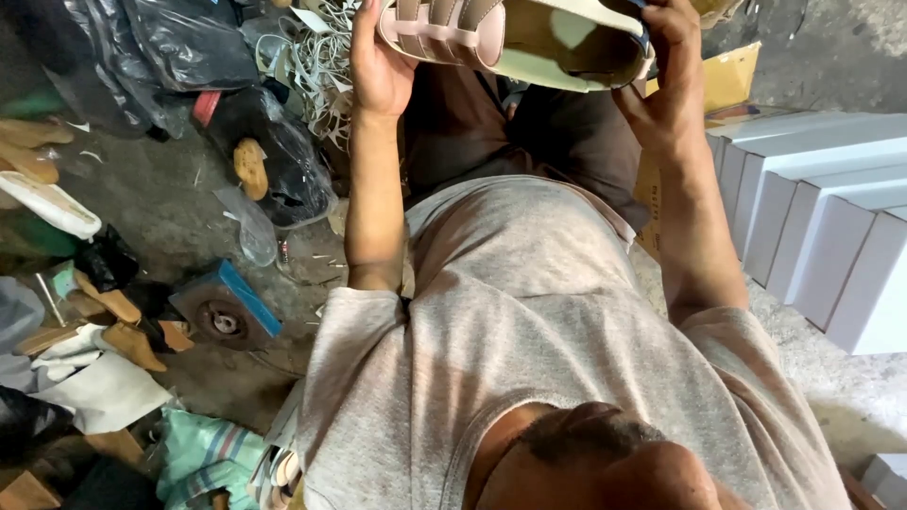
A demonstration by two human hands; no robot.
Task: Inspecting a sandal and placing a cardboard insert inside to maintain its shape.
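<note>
The sandal [515, 38] I'm holding has pale pink straps with cream edges, a cream-white rim and a brown footbed. My T-shirt [529, 321] is light heathered grey-beige, my trousers [529, 132] dark brown. On the right, the stacked boxes [822, 217] are plain white, and the cardboard piece [729, 77] behind them is yellow. The floor [161, 203] is dull grey concrete. On the left, the plastic bags [179, 42] are glossy black, the wooden shoe lasts [118, 326] tan, and the small block [227, 307] has a bright blue edge. The cloth [203, 453] at the near left is mint green with pink and blue stripes.
</note>
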